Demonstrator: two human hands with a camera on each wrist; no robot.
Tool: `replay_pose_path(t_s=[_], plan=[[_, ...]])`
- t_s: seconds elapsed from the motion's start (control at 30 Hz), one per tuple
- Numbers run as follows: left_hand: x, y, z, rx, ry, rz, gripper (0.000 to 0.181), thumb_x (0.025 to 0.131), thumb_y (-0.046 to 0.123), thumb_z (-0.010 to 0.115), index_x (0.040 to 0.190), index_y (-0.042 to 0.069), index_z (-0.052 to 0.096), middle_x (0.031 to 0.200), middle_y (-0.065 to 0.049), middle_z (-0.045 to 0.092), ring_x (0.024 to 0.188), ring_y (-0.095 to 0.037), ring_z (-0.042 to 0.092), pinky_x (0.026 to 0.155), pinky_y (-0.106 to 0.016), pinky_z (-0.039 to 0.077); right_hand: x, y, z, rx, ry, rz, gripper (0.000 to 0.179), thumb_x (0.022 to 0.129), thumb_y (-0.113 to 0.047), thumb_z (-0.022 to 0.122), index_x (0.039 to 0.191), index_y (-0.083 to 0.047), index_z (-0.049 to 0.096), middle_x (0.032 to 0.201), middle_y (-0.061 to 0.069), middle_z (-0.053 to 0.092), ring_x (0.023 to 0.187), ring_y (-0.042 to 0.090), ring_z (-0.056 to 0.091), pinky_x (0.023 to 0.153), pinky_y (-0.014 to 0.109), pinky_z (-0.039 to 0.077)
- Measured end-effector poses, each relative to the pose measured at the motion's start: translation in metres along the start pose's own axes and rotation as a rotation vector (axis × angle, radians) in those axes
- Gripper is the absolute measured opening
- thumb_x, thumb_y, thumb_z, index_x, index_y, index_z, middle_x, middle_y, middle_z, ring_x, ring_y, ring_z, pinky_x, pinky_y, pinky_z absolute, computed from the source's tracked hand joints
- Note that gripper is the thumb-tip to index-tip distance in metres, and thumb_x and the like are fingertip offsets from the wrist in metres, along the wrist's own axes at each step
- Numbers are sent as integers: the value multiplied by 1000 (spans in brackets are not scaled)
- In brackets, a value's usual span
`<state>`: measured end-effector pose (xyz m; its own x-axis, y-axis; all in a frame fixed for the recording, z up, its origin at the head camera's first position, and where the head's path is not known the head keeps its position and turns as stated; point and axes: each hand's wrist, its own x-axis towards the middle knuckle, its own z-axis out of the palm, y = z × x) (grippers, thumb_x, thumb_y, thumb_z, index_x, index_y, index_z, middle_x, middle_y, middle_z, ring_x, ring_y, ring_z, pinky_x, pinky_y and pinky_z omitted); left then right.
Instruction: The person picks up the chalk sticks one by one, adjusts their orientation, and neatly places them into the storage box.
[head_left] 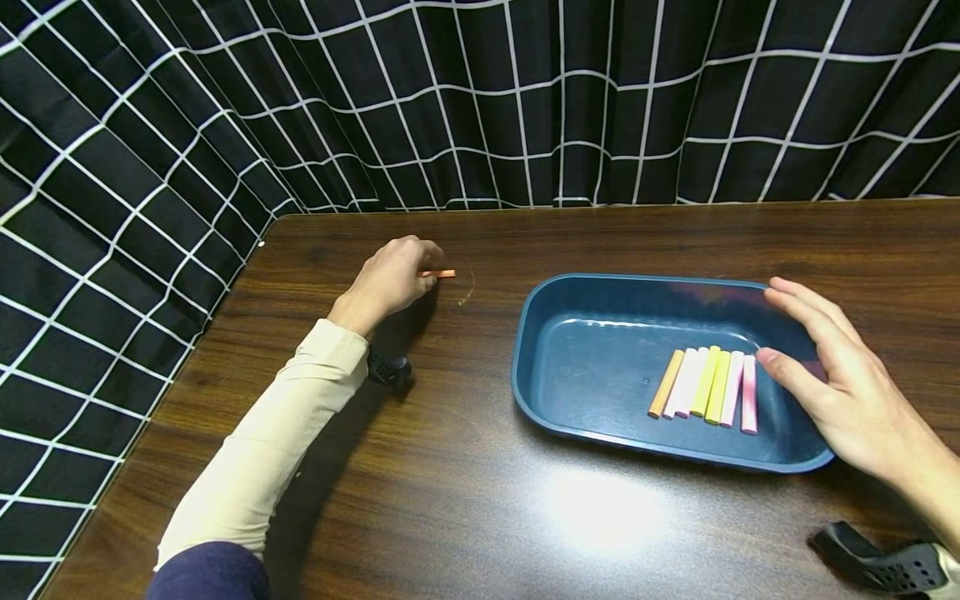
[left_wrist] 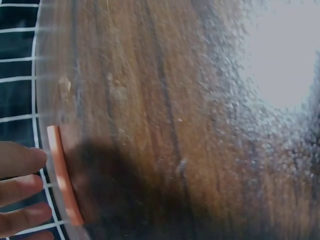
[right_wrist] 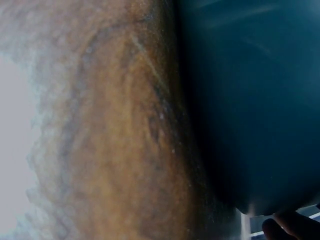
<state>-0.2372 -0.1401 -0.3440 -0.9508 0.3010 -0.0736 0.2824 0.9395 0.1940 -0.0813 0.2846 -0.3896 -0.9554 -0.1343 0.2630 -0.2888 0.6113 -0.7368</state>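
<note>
An orange stick of chalk lies on the wooden table left of the bin. My left hand hovers over it, and in the left wrist view its fingertips show just beside the stick with a narrow gap. At the right end of a blue plastic bin, my right hand has its straight fingers by the far rim and its thumb over the inside. Several chalk sticks, orange, pale pink, yellow and pink, lie side by side in the bin's right half.
The brown wooden table ends at the back against a black curtain with a white grid, which also runs down the left. A faint yellowish mark shows right of the left hand. Dark straps sit on both wrists.
</note>
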Motion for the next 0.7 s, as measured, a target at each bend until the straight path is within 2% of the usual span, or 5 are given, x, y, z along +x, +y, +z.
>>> replay_pose_path(t_s=[0.1, 0.23, 0.3, 0.47, 0.7], plan=[[1, -2, 2, 1, -16, -6, 33, 91, 10, 65, 123, 10, 67, 112, -10, 71, 98, -27, 63, 86, -47, 51, 0, 0, 0, -1, 6, -15, 59, 97, -5, 54, 152, -3, 34, 161, 19, 24, 153, 16, 15, 122, 25, 3], [1, -4, 5, 6, -24, -3, 30, 91, 8, 65, 120, 12, 69, 106, -8, 72, 93, -26, 63, 83, -48, 52, 0, -1, 0, -3, 9, -23, 59, 97, -4, 54, 152, -2, 33, 161, 21, 25, 153, 15, 15, 119, 20, 2], [0, -4, 6, 8, -26, -1, 30, 90, 7, 66, 119, 13, 69, 106, -8, 71, 95, -27, 64, 83, -48, 52, 0, -1, -1, 0, 4, -16, 59, 97, -4, 54, 152, -2, 33, 161, 21, 24, 154, 22, 15, 122, 27, 1], [1, -4, 6, 7, -23, 5, 30, 90, 5, 66, 118, 13, 70, 108, -8, 71, 99, -28, 66, 85, -49, 53, -1, 0, -1, -2, -3, 7, 59, 98, -6, 53, 153, -4, 32, 162, 19, 23, 153, 31, 15, 125, 41, 1], [1, -7, 9, -11, -5, 36, 30, 87, -1, 63, 112, 13, 72, 108, -7, 70, 95, -27, 63, 83, -48, 52, -1, 0, -1, -6, 5, -4, 59, 97, -5, 54, 152, -4, 33, 161, 19, 25, 153, 16, 16, 120, 22, 2]])
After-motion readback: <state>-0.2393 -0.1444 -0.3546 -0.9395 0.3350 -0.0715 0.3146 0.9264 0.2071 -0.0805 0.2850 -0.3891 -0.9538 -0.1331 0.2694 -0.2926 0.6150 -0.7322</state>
